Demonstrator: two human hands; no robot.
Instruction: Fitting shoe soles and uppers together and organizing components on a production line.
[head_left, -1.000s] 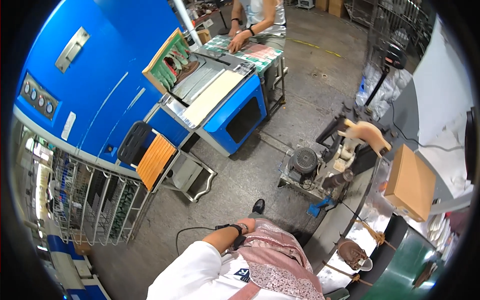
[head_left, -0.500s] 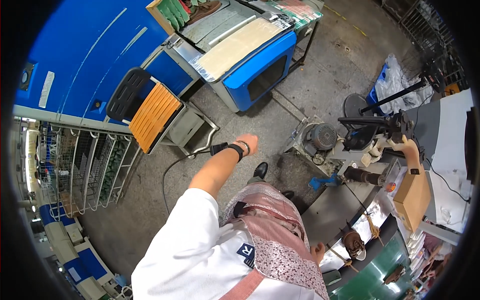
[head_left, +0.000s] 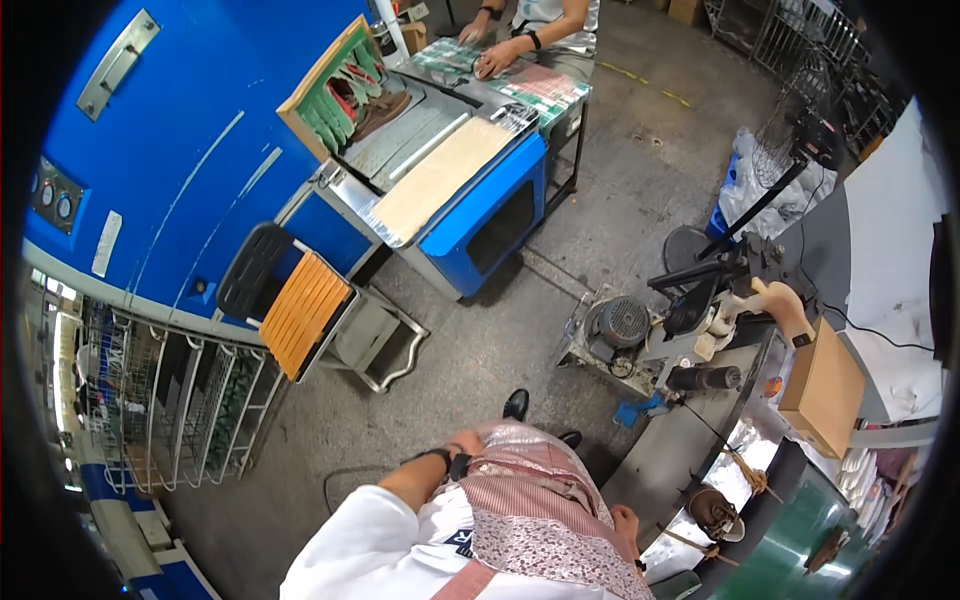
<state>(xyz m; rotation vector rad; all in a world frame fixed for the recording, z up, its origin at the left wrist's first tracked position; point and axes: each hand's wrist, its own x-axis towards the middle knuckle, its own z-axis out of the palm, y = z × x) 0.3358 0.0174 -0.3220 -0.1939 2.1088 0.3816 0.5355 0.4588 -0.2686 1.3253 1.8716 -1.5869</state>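
Note:
My left hand (head_left: 465, 442) is low in front of my body, beside the waist of the pink patterned apron (head_left: 545, 510). Its fingers are blurred and partly lost against the cloth. A black wristband (head_left: 455, 463) sits on that wrist. My right hand (head_left: 625, 522) hangs at the apron's right side, close to the bench edge; only part of it shows and its finger shape is unclear. Nothing can be made out in either hand. One black shoe (head_left: 516, 404) shows on the floor ahead of the apron.
A motor-driven machine (head_left: 620, 322) stands front right, beside a cardboard box (head_left: 822, 390). To the left are a chair with orange slats (head_left: 305, 315) and a wire rack (head_left: 190, 410). Ahead is a blue-fronted conveyor machine (head_left: 485, 215); beyond it, a co-worker's hands (head_left: 497, 58) are over a table.
My left arm has drawn back from reaching forward to my waist. The view has tilted up, bringing the co-worker's arms into sight. My right hand stays at my side.

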